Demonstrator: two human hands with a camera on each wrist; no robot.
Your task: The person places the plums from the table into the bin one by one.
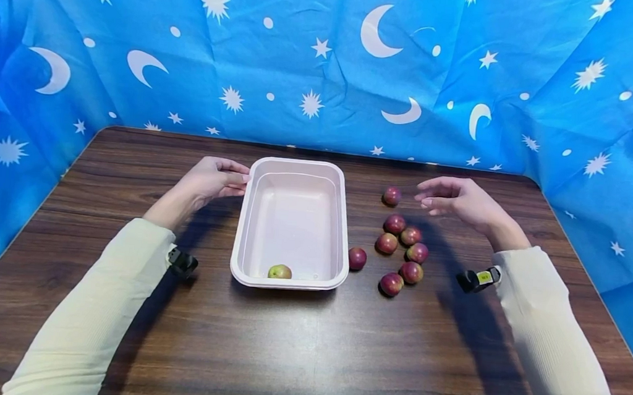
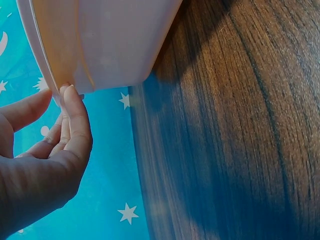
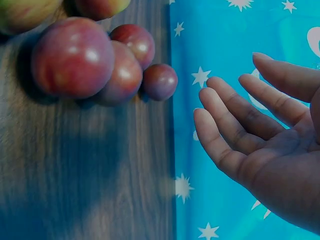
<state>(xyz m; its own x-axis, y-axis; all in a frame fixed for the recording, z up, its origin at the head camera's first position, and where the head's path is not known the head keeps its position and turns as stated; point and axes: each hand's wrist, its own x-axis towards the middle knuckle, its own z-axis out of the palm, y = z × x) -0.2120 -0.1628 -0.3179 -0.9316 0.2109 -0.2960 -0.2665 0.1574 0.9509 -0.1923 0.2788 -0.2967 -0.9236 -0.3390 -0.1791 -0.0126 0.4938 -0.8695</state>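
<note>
Currently, one greenish plum (image 1: 279, 271) sits in the tub (image 1: 294, 227), eight red plums (image 1: 386, 243) outside it

Closest on my feed are the cream sleeves (image 1: 79, 309), each with a small black camera (image 1: 182, 263) at the wrist. Past them, the greenish plum rests at the near end of the pale pink tub, which stands on the wood-grain counter (image 1: 281, 356). Just right of the tub I see a single red plum (image 1: 357, 258); whether they touch, I can't tell. Six more lie in a loose cluster farther right. Beyond those, the left hand (image 1: 214, 180) pinches the tub's left rim between thumb and fingers. The right hand (image 1: 458, 202) holds nothing, its fingers relaxed and spread, near the farthest plum (image 1: 391, 196) without touching it. Behind the counter I see blue cloth (image 1: 283, 58) printed with white moons and stars.
</note>
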